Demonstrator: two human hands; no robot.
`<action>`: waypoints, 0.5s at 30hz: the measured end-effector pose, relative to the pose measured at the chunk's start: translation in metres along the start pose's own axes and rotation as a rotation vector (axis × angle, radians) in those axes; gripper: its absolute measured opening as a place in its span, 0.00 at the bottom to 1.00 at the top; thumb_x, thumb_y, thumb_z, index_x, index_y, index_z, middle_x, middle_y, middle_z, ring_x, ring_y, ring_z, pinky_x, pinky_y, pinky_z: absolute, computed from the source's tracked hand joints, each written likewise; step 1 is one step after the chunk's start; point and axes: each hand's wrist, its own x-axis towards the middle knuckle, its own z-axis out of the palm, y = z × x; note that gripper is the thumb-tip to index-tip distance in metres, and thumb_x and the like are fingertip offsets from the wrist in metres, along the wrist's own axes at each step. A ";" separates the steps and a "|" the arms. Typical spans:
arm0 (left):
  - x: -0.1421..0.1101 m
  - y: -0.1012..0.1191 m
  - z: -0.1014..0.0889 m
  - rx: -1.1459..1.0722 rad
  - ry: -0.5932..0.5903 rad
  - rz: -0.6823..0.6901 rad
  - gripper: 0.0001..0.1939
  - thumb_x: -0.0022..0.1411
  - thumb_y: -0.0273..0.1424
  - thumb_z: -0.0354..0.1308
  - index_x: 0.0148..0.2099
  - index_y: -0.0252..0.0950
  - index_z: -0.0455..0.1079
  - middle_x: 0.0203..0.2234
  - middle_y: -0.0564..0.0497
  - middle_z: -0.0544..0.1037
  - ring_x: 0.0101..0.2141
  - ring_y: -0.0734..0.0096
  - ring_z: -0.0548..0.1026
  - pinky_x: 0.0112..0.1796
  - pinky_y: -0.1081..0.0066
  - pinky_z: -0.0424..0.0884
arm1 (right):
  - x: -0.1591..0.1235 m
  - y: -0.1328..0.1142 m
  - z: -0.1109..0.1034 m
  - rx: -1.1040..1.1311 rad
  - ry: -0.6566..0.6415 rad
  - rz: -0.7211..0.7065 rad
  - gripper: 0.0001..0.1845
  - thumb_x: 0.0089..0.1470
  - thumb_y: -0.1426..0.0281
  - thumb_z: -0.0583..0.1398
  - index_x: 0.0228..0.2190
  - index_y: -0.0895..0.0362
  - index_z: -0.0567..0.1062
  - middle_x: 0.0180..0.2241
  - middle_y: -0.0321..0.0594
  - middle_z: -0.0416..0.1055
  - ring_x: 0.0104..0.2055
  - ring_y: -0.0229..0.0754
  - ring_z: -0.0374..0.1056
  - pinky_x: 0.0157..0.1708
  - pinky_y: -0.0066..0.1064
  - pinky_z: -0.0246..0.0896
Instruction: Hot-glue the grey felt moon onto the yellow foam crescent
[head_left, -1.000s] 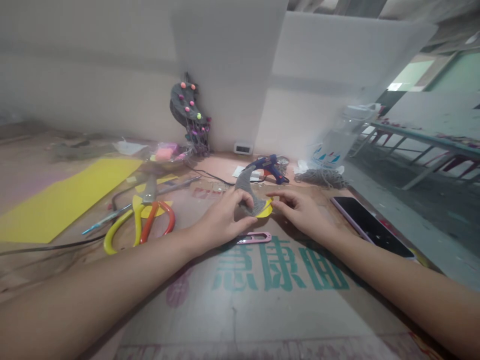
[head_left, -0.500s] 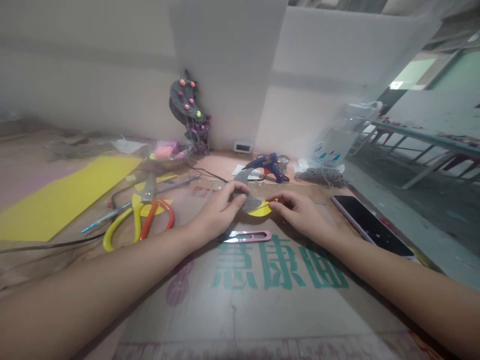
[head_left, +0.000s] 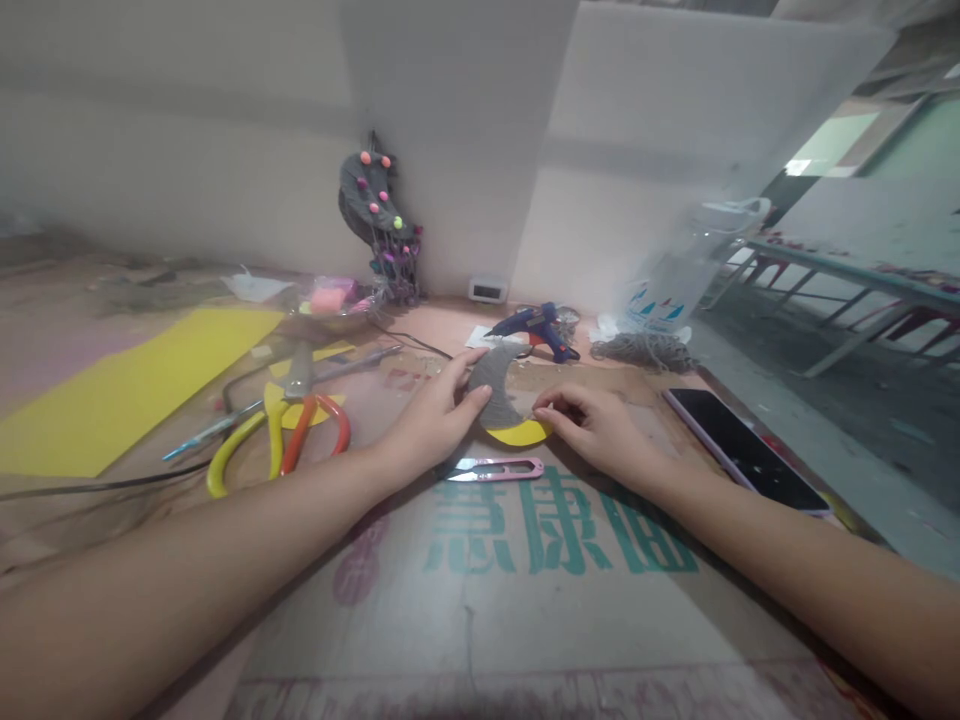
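Note:
A yellow crescent [head_left: 517, 433], most of it wrapped in grey yarn [head_left: 499, 385], is upright between my hands over the board. My left hand [head_left: 442, 410] grips its left edge, thumb in front and fingers behind. At the bare yellow lower end, my right hand [head_left: 600, 425] is closed in a pinch on the grey yarn; the strand itself barely shows between the fingertips. Pink thread snips [head_left: 495, 469] lie just below the crescent. Behind it sits a blue glue gun [head_left: 532, 322].
Scissors with yellow and red handles [head_left: 300, 430] and a yellow sheet [head_left: 157, 385] lie left. A phone [head_left: 742, 450] is at right. A finished grey crescent with pompoms [head_left: 371, 200] stands against the wall. Behind right are a plastic bottle [head_left: 675, 270] and loose grey yarn [head_left: 645, 350].
The crescent has turned so that more of its grey wrapped face shows. My left fingers have spread along its edge, and my right hand has shifted slightly left and down at the yellow end.

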 end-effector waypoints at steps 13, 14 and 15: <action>0.001 -0.002 0.001 -0.061 -0.039 0.008 0.26 0.64 0.32 0.52 0.63 0.37 0.57 0.60 0.42 0.66 0.58 0.58 0.66 0.55 0.58 0.66 | 0.001 -0.002 -0.001 -0.023 0.048 0.008 0.09 0.56 0.66 0.58 0.32 0.55 0.76 0.26 0.38 0.73 0.25 0.38 0.63 0.25 0.29 0.54; 0.001 -0.002 0.001 -0.068 -0.046 0.002 0.26 0.64 0.32 0.52 0.63 0.37 0.57 0.60 0.42 0.66 0.58 0.58 0.66 0.55 0.58 0.66 | 0.000 -0.002 -0.001 -0.020 0.054 0.011 0.09 0.56 0.66 0.58 0.32 0.56 0.76 0.26 0.38 0.74 0.26 0.38 0.64 0.26 0.29 0.55; 0.001 -0.001 0.001 -0.075 -0.051 0.000 0.26 0.64 0.32 0.52 0.63 0.36 0.57 0.60 0.42 0.66 0.58 0.59 0.66 0.55 0.59 0.66 | 0.000 -0.002 -0.001 -0.014 0.060 0.011 0.08 0.56 0.66 0.58 0.33 0.56 0.76 0.27 0.39 0.74 0.26 0.39 0.65 0.27 0.30 0.56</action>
